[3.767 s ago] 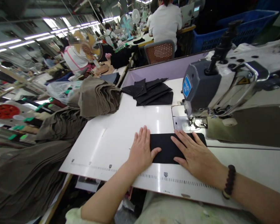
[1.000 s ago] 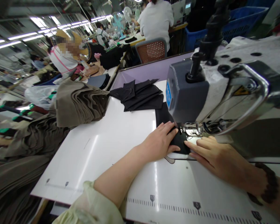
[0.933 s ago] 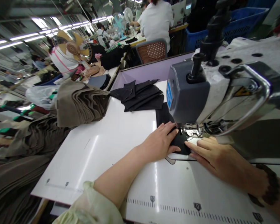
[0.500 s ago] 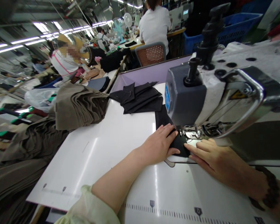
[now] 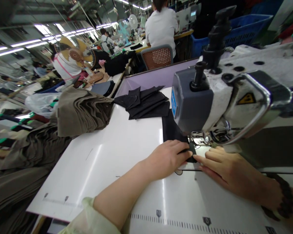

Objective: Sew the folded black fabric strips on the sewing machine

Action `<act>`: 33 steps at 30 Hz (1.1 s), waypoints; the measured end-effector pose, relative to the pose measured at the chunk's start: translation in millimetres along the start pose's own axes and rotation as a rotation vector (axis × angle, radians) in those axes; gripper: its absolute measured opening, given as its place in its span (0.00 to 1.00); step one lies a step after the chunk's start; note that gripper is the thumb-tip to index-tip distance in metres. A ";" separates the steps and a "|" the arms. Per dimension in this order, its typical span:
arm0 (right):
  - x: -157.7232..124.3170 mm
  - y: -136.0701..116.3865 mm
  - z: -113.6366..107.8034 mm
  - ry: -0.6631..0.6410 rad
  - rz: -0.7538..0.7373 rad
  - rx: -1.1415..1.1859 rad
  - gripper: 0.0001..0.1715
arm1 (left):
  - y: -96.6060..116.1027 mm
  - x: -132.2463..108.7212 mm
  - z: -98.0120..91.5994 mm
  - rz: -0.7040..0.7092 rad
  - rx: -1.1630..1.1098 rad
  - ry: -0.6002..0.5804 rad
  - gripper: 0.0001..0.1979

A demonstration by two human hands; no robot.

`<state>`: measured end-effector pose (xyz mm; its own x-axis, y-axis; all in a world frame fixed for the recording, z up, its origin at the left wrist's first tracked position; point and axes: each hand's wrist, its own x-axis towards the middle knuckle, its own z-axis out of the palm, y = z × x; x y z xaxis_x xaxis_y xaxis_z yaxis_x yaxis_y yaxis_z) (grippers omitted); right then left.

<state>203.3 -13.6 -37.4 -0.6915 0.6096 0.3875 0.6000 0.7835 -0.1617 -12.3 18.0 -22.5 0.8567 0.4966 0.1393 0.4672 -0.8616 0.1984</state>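
A black fabric piece [image 5: 171, 127] lies on the white sewing table [image 5: 107, 162], running under the head of a sewing machine [image 5: 194, 99], beside the metal presser foot and needle plate [image 5: 200, 141]. My left hand [image 5: 169, 158] is closed on the near end of this fabric, thumb and fingers drawn together. Just right of it, my right hand [image 5: 228, 165] rests on the table with its index finger stretched out. That fingertip touches the fabric's right edge; the other fingers are slightly bent. The needle itself is too small to make out.
Folded black fabric pieces [image 5: 146, 103] lie behind my left hand. A tall stack of brown-grey fabric [image 5: 80, 112] stands at the table's left edge. A ruler scale [image 5: 183, 222] is printed along the front. Beyond a lilac panel [image 5: 146, 73], a person in white [image 5: 161, 29] sits.
My left hand has slid slightly toward me and its spread fingers have drawn together. Less of the fabric's near end shows. The right hand has barely shifted.
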 end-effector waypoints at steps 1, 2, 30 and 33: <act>-0.1 -0.2 -0.8 -0.003 -0.018 0.013 0.16 | 2.0 -0.7 0.6 0.034 -0.005 0.004 0.13; 0.0 -0.4 -1.5 0.000 -0.029 0.020 0.16 | 3.6 -1.2 1.1 0.055 -0.008 0.009 0.14; -4.6 9.9 19.6 -0.045 0.143 -0.084 0.18 | -14.4 11.7 7.2 -0.122 -0.024 0.073 0.13; -3.8 9.4 18.9 -0.035 0.140 -0.097 0.17 | -15.1 13.1 6.4 -0.118 -0.022 0.072 0.13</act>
<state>204.0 -6.2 -57.5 -0.6110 0.7173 0.3348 0.7263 0.6762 -0.1232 -6.7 36.9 -29.9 0.7780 0.6012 0.1828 0.5580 -0.7947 0.2389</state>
